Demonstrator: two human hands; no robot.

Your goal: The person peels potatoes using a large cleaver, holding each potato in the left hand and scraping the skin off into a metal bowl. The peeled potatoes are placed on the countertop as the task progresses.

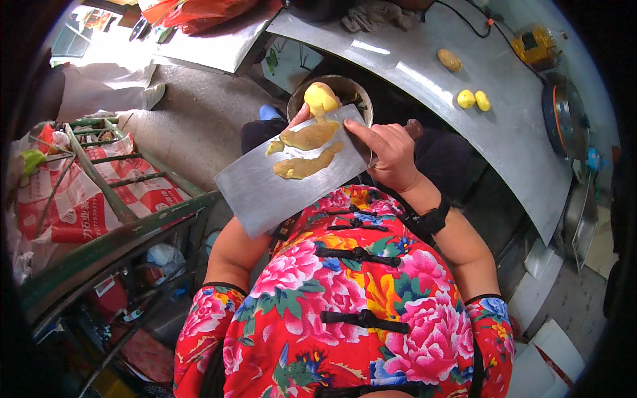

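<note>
My left hand (pixel 299 117), mostly hidden behind the blade, holds a largely peeled potato (pixel 319 95). A wide metal cleaver (pixel 249 191) is in my right hand (pixel 394 153), with the index finger laid along the blade and the dark handle (pixel 413 129) showing past the knuckles. On the flat of the blade lie curved strips of brown potato peel (pixel 308 163). The upper strip runs up to the potato's lower side, where the blade edge meets it. Below the potato stands a round bucket (pixel 367 94), its inside partly covered by my hands.
On the metal table (pixel 512 134) at right sit an unpeeled potato (pixel 449 59), two peeled potatoes (pixel 466 99), a round pan (pixel 570 119) and an oil bottle (pixel 535 47). A green metal frame (pixel 124 231) stands at left. A person's shoe (pixel 155 96) shows beyond it.
</note>
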